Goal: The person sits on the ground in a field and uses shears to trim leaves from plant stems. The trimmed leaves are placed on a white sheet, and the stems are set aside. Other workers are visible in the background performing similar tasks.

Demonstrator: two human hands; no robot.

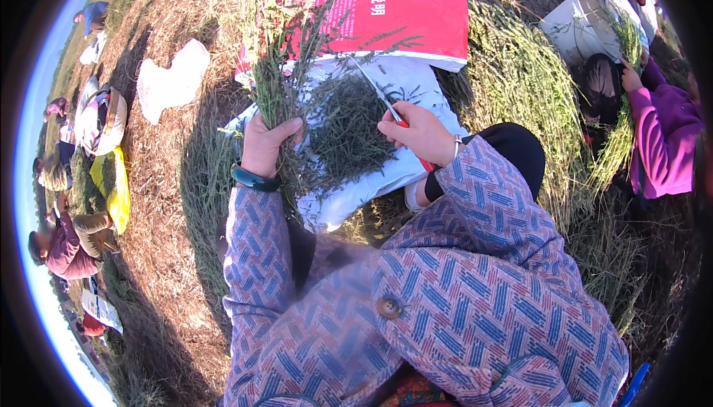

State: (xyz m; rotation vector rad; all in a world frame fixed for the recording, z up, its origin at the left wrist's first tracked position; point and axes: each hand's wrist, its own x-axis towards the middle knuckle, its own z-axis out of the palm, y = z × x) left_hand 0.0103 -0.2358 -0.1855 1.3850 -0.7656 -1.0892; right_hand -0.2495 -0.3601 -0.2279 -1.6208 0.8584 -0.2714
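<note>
My left hand (pixel 263 144), with a dark bangle at the wrist, is closed round an upright bunch of green plant stalks (pixel 269 84). In my right hand (pixel 425 135) is a knife (pixel 376 89) with a long thin blade and a red handle. Its blade points away and to the left, toward the stalks but apart from them. Between and below my hands, a heap of cut dark green sprigs (pixel 349 128) lies on a white sheet (pixel 427 95). A red printed sack (pixel 427 17) is spread just beyond it.
Piled green stalks (pixel 512 73) lie to my right, cut plants (pixel 204 139) to my left. A person in purple (pixel 665 136) works at the right near a white bucket (pixel 575 24). Several people sit at the left beyond dry straw (pixel 160 177), near a yellow bag (pixel 119 191).
</note>
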